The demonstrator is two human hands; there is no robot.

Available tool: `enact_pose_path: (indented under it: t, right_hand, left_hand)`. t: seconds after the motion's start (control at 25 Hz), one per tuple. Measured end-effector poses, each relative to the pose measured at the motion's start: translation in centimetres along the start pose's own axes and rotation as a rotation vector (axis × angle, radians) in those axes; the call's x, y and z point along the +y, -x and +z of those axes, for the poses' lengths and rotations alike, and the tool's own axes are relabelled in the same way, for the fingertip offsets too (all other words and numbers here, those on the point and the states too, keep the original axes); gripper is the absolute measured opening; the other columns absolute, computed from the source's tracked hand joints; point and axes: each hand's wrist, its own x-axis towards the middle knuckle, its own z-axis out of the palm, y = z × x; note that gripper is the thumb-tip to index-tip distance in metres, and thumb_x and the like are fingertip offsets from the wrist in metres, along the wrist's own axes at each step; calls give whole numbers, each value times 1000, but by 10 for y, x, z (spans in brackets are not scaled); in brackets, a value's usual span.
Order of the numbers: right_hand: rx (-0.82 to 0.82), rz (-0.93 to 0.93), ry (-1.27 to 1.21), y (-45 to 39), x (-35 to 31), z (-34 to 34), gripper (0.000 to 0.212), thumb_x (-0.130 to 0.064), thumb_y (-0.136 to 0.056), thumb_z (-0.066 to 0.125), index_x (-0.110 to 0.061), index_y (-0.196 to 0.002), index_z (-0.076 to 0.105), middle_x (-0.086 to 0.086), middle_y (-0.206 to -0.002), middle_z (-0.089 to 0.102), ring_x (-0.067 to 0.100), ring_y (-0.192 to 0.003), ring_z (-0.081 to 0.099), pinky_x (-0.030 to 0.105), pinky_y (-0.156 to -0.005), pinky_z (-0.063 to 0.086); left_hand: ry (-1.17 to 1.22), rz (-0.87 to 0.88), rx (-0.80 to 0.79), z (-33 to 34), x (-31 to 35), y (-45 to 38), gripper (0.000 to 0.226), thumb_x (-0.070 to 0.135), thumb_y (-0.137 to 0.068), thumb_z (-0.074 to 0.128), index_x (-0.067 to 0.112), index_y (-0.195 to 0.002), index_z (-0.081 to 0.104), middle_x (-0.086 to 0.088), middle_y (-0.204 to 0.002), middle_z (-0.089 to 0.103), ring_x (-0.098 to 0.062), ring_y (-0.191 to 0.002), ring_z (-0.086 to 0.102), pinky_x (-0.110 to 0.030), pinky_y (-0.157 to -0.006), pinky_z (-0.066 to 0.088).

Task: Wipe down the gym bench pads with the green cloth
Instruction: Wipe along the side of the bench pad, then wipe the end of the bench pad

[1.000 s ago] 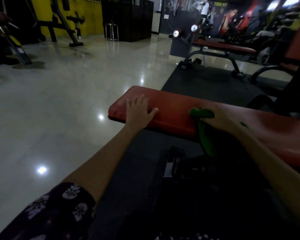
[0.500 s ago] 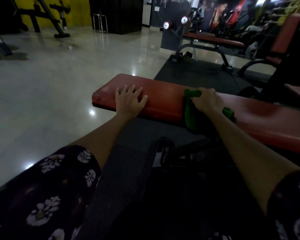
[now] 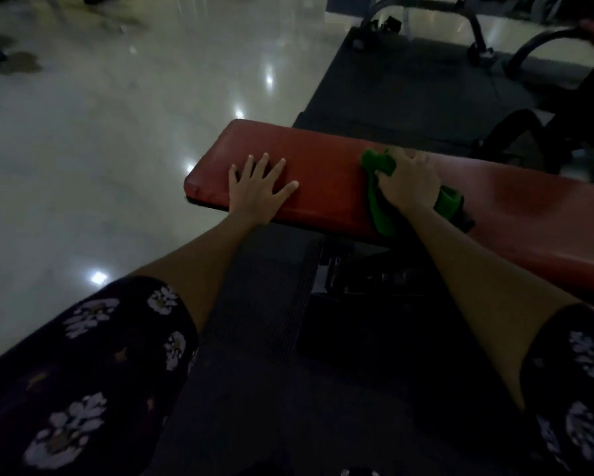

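A long red bench pad [image 3: 323, 156] runs from the centre to the right edge of the head view. My left hand [image 3: 257, 188] lies flat on its near left end, fingers spread, holding nothing. My right hand [image 3: 408, 180] presses the green cloth [image 3: 379, 201] onto the middle of the pad. The cloth bunches in front of my fingers, hangs over the pad's near side, and a corner sticks out to the right of my wrist.
Shiny pale floor tiles [image 3: 117, 132] lie to the left. A dark rubber mat [image 3: 408, 91] spreads beyond the bench and under it. The bench's black frame [image 3: 357, 280] is below the pad. Another bench's metal legs [image 3: 477, 39] stand at the top right.
The view has tilted down and closer to the bench. My right hand with the cloth has slid up across the pad top. My left hand stays flat on the pad's end.
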Motion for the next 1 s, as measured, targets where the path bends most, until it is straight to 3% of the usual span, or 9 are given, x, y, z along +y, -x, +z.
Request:
enact_pose_path:
  t: [0.16, 0.28, 0.4, 0.48, 0.76, 0.92, 1.0]
  right_hand:
    - [-174, 26, 4, 41, -14, -15, 39, -28, -94, 48, -19, -132, 48, 20, -128, 40, 39, -111, 47, 39, -84, 43]
    - [-503, -18, -80, 62, -21, -49, 37, -25, -94, 45, -22, -131, 48, 18, -129, 43, 38, -105, 53, 40, -86, 45]
    - [-582, -41, -213, 92, -46, -108, 35, -26, -93, 48, -22, -128, 51, 15, -120, 49, 33, -99, 54, 37, -81, 46]
    - [-585, -25, -285, 111, -72, -159, 36, -25, -93, 51, -20, -129, 51, 15, -118, 47, 33, -100, 53, 36, -80, 46]
    - [-598, -140, -307, 118, -143, -321, 39, -21, -93, 54, -15, -130, 49, 16, -119, 43, 36, -97, 54, 39, -82, 48]
    - [-575, -222, -292, 98, -188, -366, 38, -21, -91, 56, -17, -129, 50, 18, -124, 42, 38, -105, 53, 42, -88, 46]
    - [-587, -262, -268, 87, -211, -373, 38, -21, -91, 55, -19, -129, 50, 18, -125, 41, 38, -104, 53, 42, -88, 47]
  left_hand:
    - [20, -14, -335, -37, 8, 14, 69, 59, -95, 28, 23, -151, 11, -4, -159, 5, -29, -146, 1, -53, -115, -1]
    - [202, 12, -489, -79, 23, 56, 62, 47, -98, 38, 14, -148, 23, -11, -154, 24, -28, -140, 24, -44, -114, 18]
    - [527, -133, -413, -138, 34, 107, 47, 23, -99, 43, 7, -142, 34, -16, -143, 41, -28, -130, 40, -35, -104, 33]
    - [598, -212, -401, -191, 38, 135, 45, 17, -98, 46, 4, -140, 36, -16, -140, 44, -29, -128, 43, -34, -100, 35]
    - [591, -270, -444, -352, 38, 196, 47, 20, -94, 55, 1, -134, 41, -19, -134, 49, -30, -121, 48, -32, -94, 38]
    - [613, -263, -353, -413, 15, 204, 45, 16, -94, 55, 1, -134, 41, -16, -134, 50, -28, -123, 48, -22, -85, 34]
    - [608, -277, -343, -426, -4, 202, 46, 17, -93, 57, 1, -134, 41, -18, -134, 49, -29, -123, 47, -24, -90, 35]
